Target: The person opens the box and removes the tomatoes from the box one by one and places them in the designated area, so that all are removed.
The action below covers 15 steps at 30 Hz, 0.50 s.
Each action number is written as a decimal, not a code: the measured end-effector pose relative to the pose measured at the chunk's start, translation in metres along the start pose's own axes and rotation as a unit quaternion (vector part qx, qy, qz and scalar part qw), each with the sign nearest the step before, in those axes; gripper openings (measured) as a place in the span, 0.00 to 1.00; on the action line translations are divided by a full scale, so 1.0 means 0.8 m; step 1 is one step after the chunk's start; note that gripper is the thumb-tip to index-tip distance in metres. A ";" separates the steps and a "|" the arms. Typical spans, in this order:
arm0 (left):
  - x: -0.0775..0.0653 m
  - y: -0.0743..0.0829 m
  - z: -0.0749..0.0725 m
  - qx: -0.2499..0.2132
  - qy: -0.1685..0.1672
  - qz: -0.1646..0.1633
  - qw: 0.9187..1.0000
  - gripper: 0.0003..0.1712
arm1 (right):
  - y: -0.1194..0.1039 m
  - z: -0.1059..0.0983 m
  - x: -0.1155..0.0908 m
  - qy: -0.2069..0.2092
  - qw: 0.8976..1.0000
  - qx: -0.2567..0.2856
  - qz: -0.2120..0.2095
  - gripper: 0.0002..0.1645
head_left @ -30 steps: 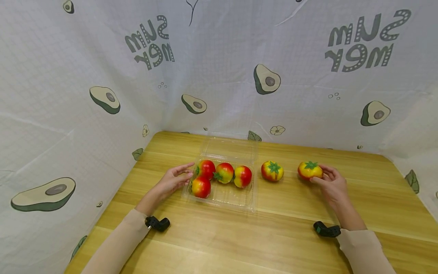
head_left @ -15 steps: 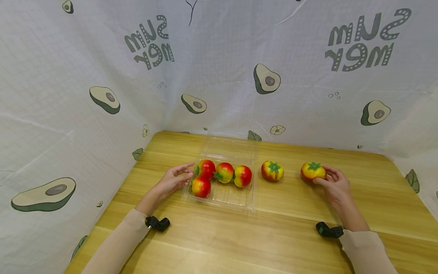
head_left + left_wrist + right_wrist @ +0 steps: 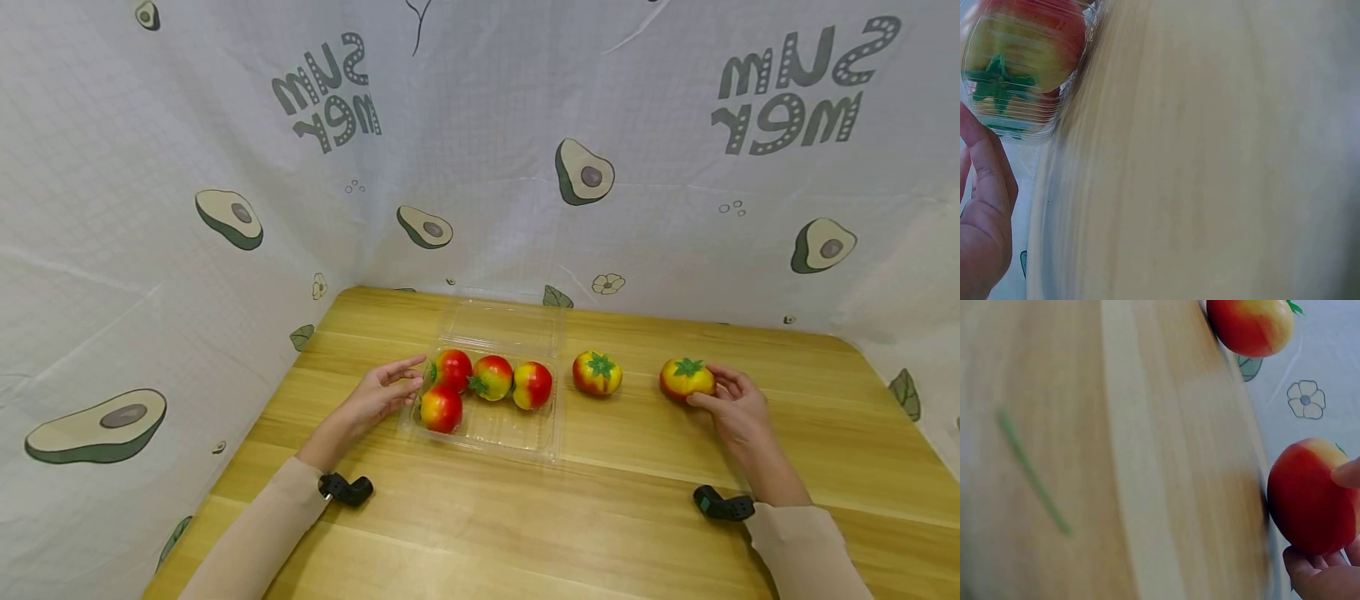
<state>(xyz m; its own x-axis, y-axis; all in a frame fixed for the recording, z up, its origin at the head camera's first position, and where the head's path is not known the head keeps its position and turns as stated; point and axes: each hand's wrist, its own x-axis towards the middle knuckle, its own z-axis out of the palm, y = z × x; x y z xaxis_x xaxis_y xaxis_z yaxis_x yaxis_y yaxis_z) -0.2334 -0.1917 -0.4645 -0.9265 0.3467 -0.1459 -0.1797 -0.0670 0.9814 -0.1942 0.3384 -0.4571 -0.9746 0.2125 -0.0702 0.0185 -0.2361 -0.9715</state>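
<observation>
In the head view, my right hand [image 3: 738, 410] holds a red-and-yellow, persimmon-like fruit [image 3: 682, 382] with a green star-shaped calyx, low over the table on the right. The right wrist view shows thumb and fingers on either side of this fruit [image 3: 1310, 500]. A similar fruit [image 3: 596, 375] lies to its left. Further left is a clear plastic clamshell box [image 3: 517, 435], its lid [image 3: 502, 322] tipped back; several such fruits [image 3: 492, 377] sit inside. My left hand [image 3: 378, 392] is at the box's left side, fingertips right at its wall, fingers extended [image 3: 988, 162].
A wooden table [image 3: 480, 525] carries everything. Behind and to the left hangs a white curtain [image 3: 480, 167] printed with avocados and lettering. Black wrist cameras [image 3: 347, 490] sit on both sleeves.
My right hand has shifted slightly right and toward me together with the fruit it holds, then stayed nearly still. The left hand and the box keep their places.
</observation>
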 end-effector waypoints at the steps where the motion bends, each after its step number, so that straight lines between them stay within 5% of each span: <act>1: 0.000 0.000 0.000 -0.001 0.001 -0.001 1.000 0.31 | 0.000 0.000 0.000 -0.003 1.000 0.002 0.001 0.34; 15: 0.000 0.003 0.002 -0.007 0.004 -0.004 1.000 0.31 | -0.001 -0.004 -0.001 -0.043 0.999 0.024 0.009 0.36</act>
<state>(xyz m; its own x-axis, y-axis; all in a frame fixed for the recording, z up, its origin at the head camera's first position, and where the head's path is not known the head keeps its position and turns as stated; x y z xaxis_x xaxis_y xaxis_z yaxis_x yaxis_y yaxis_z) -0.2332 -0.1904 -0.4622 -0.9278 0.3398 -0.1540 -0.1908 -0.0777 0.9785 -0.1927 0.3411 -0.4568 -0.9898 0.1266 -0.0652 0.0268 -0.2843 -0.9584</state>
